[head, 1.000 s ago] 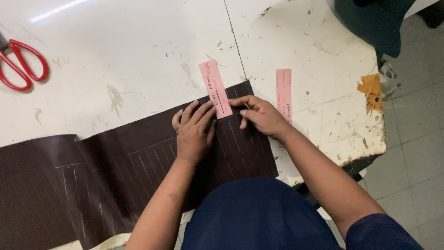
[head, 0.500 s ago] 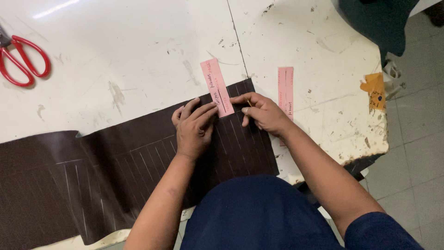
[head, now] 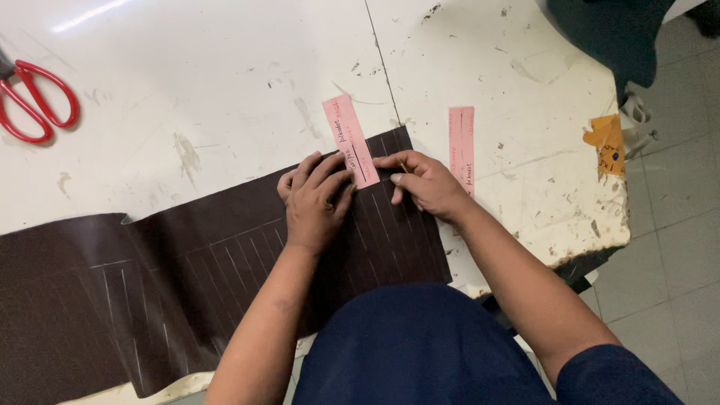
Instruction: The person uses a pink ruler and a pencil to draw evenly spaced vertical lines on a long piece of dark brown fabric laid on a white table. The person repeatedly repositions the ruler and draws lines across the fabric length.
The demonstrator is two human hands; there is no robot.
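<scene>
Worn white table (head: pixel 225 90), stained and chipped at its right edge. Red scissors (head: pixel 34 101), far left. Brown sheet (head: pixel 150 285) with ruled pale lines, along the near edge. Left hand (head: pixel 315 199), fingers spread flat, pressing a pink strip (head: pixel 350 141) onto the sheet. Right hand (head: pixel 424 184), pinching a thin marking tool beside that strip. Second pink strip (head: pixel 461 139), just right. Orange scrap (head: pixel 606 141), far right.

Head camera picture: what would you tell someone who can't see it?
Two hands work on a brown sheet on a white table: the left hand presses a pink strip, the right hand holds a thin tool. Red scissors lie far left.
</scene>
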